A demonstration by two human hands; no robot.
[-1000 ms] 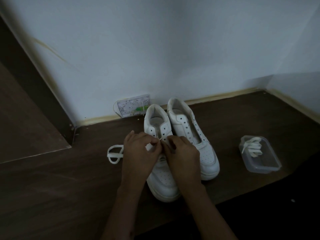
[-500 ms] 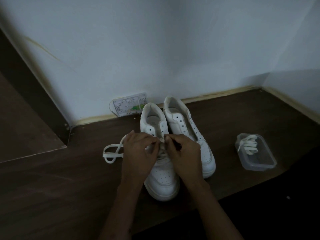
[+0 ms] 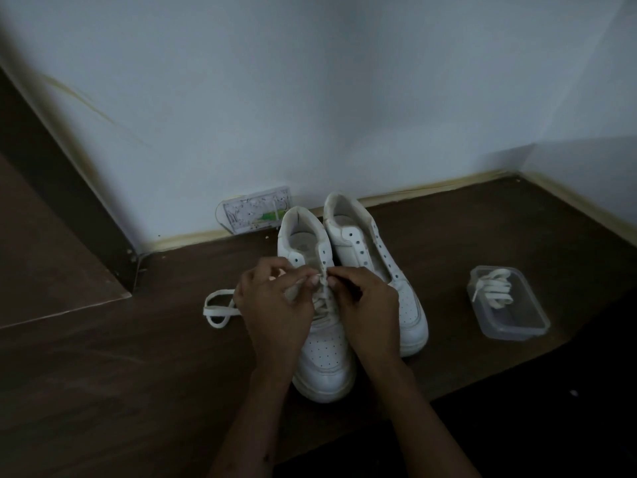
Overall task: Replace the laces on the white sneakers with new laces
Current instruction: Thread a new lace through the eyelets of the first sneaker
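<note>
1. The fingers (image 3: 315, 281) of both hands meet over the eyelet rows of the left sneaker (image 3: 319, 315), thumb and forefinger pressed together on the lace (image 3: 322, 307) that is half threaded there. The left hand (image 3: 275, 305) pinches one strand, the right hand (image 3: 365, 301) pinches the other just beside it.
2. That lace is flat, soft and limp — it will fold and twist rather than push, so I would judge the stiff tip the only place to hold it for feeding through an eyelet. The tips themselves are too small to make out here.
3. The left sneaker stands on the dark wooden floor (image 3: 103, 391), toe toward the person, lower eyelets laced and upper ones bare. It looks light and may slide when a strand is pulled.
4. The right sneaker (image 3: 379, 267) touches it side by side, with no lace in it.
5. A loose lace (image 3: 217, 308) lies looped on the floor just left of the left hand.
6. Well apart to the right, a clear plastic box (image 3: 510, 319) holds another bundled lace (image 3: 493, 288) — probably the one for the second shoe.
</note>
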